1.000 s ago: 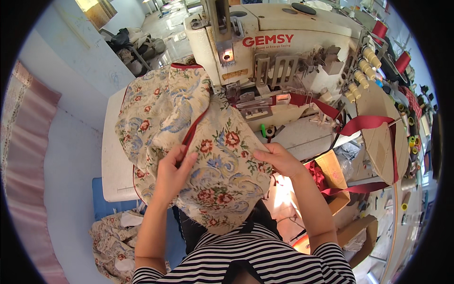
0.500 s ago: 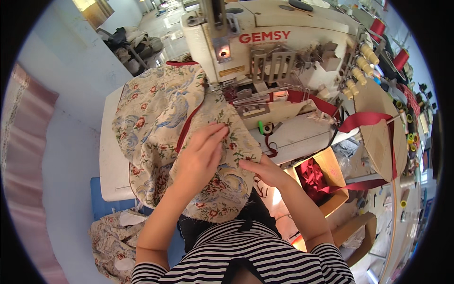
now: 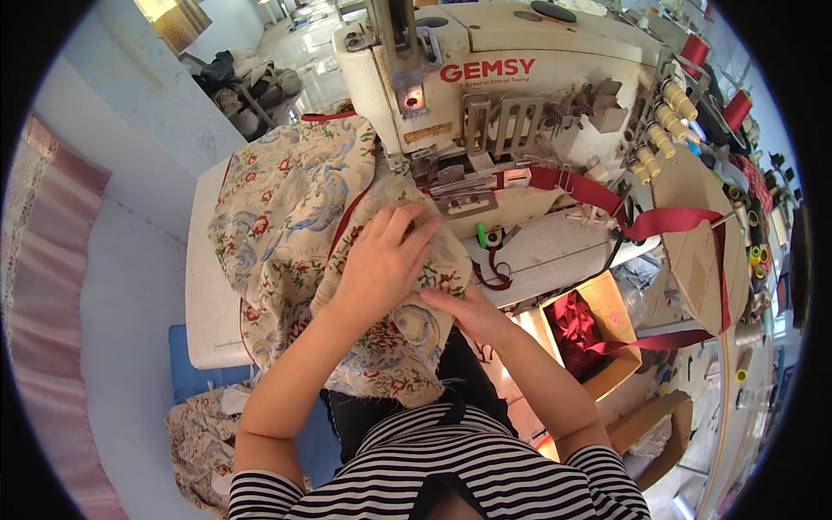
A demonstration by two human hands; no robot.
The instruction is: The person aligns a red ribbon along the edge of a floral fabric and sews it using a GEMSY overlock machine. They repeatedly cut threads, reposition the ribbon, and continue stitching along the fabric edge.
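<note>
A cream tapestry fabric point(image 3: 299, 186) with red flowers, blue scrolls and red binding lies over the sewing machine's table, its near end hanging onto my lap. My left hand point(image 3: 381, 264) rests palm down on the cloth, fingers a little bent and apart, gripping nothing. At the cloth's right edge my right hand point(image 3: 472, 314) pinches it, thumb on top and fingers hidden underneath. Just beyond the hands stands the white sewing machine point(image 3: 520, 52), where the fabric's far edge reaches the needle area. Red binding tape point(image 3: 589, 188) runs into the machine from the right.
Small green-handled thread snips point(image 3: 482, 234) lie on the machine bed. To the right are a cardboard tape reel point(image 3: 693, 269), thread cones and an open box point(image 3: 617, 316) of red tape. More floral fabric point(image 3: 195, 438) lies over something blue at lower left.
My right hand has shifted left, bringing the fabric's right edge inward and bunching it slightly. My left hand's fingers have bent and spread while moving a little up and right.
</note>
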